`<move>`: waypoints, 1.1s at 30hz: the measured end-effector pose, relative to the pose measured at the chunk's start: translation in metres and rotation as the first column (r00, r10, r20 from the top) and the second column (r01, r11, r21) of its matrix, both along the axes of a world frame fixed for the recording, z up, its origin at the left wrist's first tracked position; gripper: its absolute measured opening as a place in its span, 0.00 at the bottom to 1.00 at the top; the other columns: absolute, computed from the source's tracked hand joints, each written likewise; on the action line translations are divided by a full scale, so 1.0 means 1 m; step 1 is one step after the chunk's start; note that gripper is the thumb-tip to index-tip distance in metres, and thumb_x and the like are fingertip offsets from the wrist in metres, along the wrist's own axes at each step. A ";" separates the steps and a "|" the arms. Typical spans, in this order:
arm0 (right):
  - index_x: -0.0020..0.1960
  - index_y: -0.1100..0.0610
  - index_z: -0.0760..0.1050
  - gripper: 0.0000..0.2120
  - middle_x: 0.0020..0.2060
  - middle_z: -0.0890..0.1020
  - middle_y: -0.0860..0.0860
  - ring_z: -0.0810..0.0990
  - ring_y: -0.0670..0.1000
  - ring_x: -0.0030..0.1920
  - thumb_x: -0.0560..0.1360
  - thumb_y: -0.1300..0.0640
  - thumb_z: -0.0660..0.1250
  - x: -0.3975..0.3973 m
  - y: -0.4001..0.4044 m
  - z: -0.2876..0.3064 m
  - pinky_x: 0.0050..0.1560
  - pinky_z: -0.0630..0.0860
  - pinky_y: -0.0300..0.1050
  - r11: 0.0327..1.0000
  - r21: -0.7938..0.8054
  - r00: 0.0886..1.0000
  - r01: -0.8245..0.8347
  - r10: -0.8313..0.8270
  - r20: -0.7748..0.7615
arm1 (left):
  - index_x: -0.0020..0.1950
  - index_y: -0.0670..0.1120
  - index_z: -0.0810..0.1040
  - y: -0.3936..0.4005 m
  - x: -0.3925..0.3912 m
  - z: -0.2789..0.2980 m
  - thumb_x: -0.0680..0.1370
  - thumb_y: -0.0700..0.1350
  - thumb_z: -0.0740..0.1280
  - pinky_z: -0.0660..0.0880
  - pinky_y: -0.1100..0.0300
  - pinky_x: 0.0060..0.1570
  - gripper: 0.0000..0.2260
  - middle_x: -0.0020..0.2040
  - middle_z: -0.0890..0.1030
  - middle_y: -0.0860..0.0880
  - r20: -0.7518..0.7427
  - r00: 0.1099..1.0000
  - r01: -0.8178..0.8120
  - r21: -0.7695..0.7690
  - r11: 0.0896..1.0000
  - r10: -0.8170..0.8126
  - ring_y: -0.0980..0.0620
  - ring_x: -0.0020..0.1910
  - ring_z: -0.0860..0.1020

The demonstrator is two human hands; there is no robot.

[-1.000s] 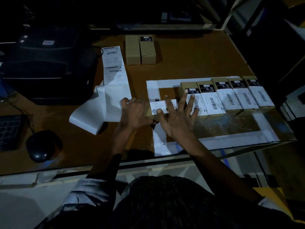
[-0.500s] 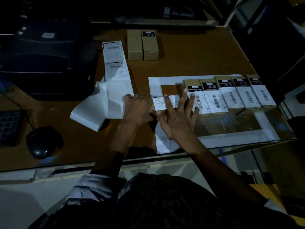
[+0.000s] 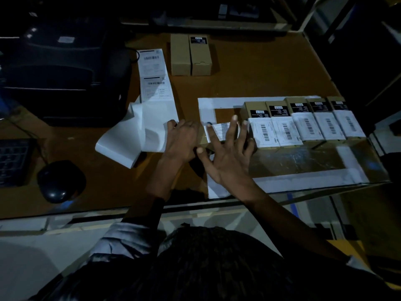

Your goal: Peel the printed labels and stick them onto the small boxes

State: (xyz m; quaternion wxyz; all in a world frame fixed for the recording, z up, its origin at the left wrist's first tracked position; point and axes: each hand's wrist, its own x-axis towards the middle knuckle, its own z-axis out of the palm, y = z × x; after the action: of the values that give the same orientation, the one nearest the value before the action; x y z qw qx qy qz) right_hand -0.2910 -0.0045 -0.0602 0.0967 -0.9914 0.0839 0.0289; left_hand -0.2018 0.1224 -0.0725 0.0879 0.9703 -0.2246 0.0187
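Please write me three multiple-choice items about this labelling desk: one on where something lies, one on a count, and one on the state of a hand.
1. Where do the two plain boxes stand?
A. At the far side of the desk, behind the label strip
B. On the keyboard
C. Inside the taped frame

2. How many boxes in the row to the right of the right hand already carry a white barcode label?
A. Two
B. Five
C. Eight

3. What is the right hand doing?
A. Gripping the mouse
B. Hanging off the desk
C. Pressing spread, straight fingers on a label on a box

Answers: 1 A, the pair sits beside the top of the label strip; 2 B, five white labels show side by side; 3 C, its fingers lie flat across the label.
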 end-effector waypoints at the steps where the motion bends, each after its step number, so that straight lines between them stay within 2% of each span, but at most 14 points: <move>1: 0.81 0.37 0.41 0.37 0.78 0.29 0.57 0.26 0.62 0.77 0.75 0.25 0.38 0.008 0.002 0.002 0.73 0.36 0.70 1.000 -0.007 1.000 0.003 -0.003 -0.024 | 0.53 0.49 0.73 0.000 0.000 0.001 0.71 0.51 0.69 0.58 0.51 0.52 0.13 0.52 0.80 0.48 0.005 1.000 0.000 -0.020 1.000 0.000 0.45 0.55 0.75; 4: 0.81 0.38 0.40 0.37 0.78 0.28 0.57 0.25 0.62 0.76 0.76 0.25 0.40 0.019 0.005 0.005 0.73 0.34 0.69 1.000 -0.014 0.999 -0.003 0.002 -0.054 | 0.53 0.49 0.74 0.002 -0.003 0.004 0.73 0.50 0.67 0.59 0.51 0.52 0.11 0.52 0.80 0.48 -0.007 1.000 -0.006 -0.039 0.999 0.006 0.45 0.55 0.75; 8: 0.81 0.38 0.42 0.36 0.79 0.32 0.58 0.29 0.62 0.78 0.77 0.26 0.41 -0.010 0.003 -0.005 0.73 0.38 0.69 1.000 -0.016 0.999 -0.026 0.026 0.041 | 0.53 0.49 0.73 0.000 -0.003 0.006 0.69 0.56 0.69 0.59 0.51 0.50 0.17 0.53 0.79 0.48 -0.035 0.999 -0.017 0.016 1.000 0.017 0.46 0.54 0.75; 11: 0.81 0.39 0.43 0.38 0.80 0.33 0.58 0.29 0.62 0.78 0.76 0.26 0.39 -0.026 0.003 -0.011 0.72 0.33 0.65 0.999 -0.026 0.997 -0.040 0.041 0.068 | 0.54 0.48 0.73 -0.001 -0.007 0.009 0.66 0.56 0.70 0.58 0.51 0.49 0.21 0.54 0.80 0.47 -0.039 0.999 -0.024 0.025 0.999 0.025 0.46 0.54 0.75; 14: 0.81 0.39 0.43 0.38 0.79 0.31 0.58 0.27 0.61 0.77 0.75 0.26 0.38 -0.010 0.009 -0.004 0.72 0.32 0.65 1.000 -0.007 0.999 -0.024 0.024 0.026 | 0.56 0.41 0.77 0.000 -0.014 0.008 0.74 0.46 0.63 0.63 0.47 0.54 0.14 0.53 0.81 0.37 -0.037 0.999 -0.001 -0.162 0.987 -0.005 0.40 0.53 0.75; 17: 0.81 0.38 0.41 0.36 0.78 0.28 0.56 0.25 0.60 0.76 0.77 0.27 0.40 0.007 0.016 0.001 0.73 0.33 0.68 1.000 0.023 1.000 0.002 -0.002 -0.025 | 0.54 0.47 0.75 0.001 -0.005 0.007 0.75 0.48 0.63 0.62 0.49 0.54 0.09 0.53 0.81 0.46 0.002 1.000 -0.018 -0.008 1.000 0.018 0.45 0.55 0.76; 21: 0.81 0.37 0.42 0.36 0.78 0.29 0.57 0.26 0.60 0.77 0.76 0.26 0.38 -0.007 0.014 -0.004 0.73 0.35 0.69 0.998 0.063 1.000 -0.004 0.003 0.007 | 0.54 0.48 0.74 0.000 -0.001 0.003 0.72 0.50 0.67 0.61 0.50 0.52 0.13 0.53 0.80 0.47 -0.037 0.999 -0.008 0.019 1.000 0.009 0.46 0.54 0.75; 23: 0.81 0.37 0.41 0.37 0.79 0.29 0.57 0.27 0.61 0.77 0.75 0.26 0.36 -0.022 0.010 -0.009 0.74 0.38 0.70 0.999 0.051 0.999 -0.012 0.010 0.034 | 0.55 0.49 0.74 -0.001 -0.003 -0.001 0.68 0.54 0.70 0.60 0.50 0.52 0.19 0.54 0.79 0.48 -0.040 0.999 0.002 0.043 0.999 -0.001 0.46 0.55 0.75; 26: 0.80 0.37 0.37 0.38 0.78 0.28 0.56 0.25 0.61 0.77 0.73 0.25 0.31 -0.036 0.004 -0.013 0.73 0.39 0.71 0.998 0.048 0.999 -0.038 0.037 0.018 | 0.57 0.50 0.74 -0.002 -0.002 -0.002 0.67 0.60 0.71 0.60 0.50 0.53 0.24 0.54 0.79 0.50 -0.029 0.999 -0.019 0.024 1.000 0.020 0.47 0.56 0.75; 30: 0.80 0.37 0.37 0.41 0.77 0.26 0.56 0.24 0.60 0.76 0.70 0.24 0.26 -0.038 0.004 -0.008 0.73 0.40 0.72 0.996 0.068 0.999 -0.050 0.049 0.019 | 0.58 0.50 0.75 0.000 -0.003 -0.001 0.67 0.61 0.72 0.58 0.51 0.53 0.24 0.55 0.79 0.50 -0.013 1.000 -0.022 0.005 1.000 0.022 0.47 0.56 0.75; 33: 0.81 0.37 0.39 0.43 0.77 0.25 0.54 0.23 0.59 0.76 0.69 0.25 0.24 -0.042 0.005 -0.002 0.74 0.41 0.71 0.996 0.076 0.998 -0.056 0.056 0.000 | 0.58 0.50 0.74 -0.001 -0.004 -0.001 0.67 0.58 0.72 0.59 0.51 0.52 0.23 0.55 0.79 0.49 -0.008 1.000 -0.023 0.018 1.000 0.023 0.47 0.56 0.74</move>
State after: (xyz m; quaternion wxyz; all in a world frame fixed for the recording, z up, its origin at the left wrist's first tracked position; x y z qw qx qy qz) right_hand -0.3329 0.0003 -0.0619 0.1334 -0.9889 0.0549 0.0359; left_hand -0.2054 0.1215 -0.0733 0.0801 0.9737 -0.2130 0.0138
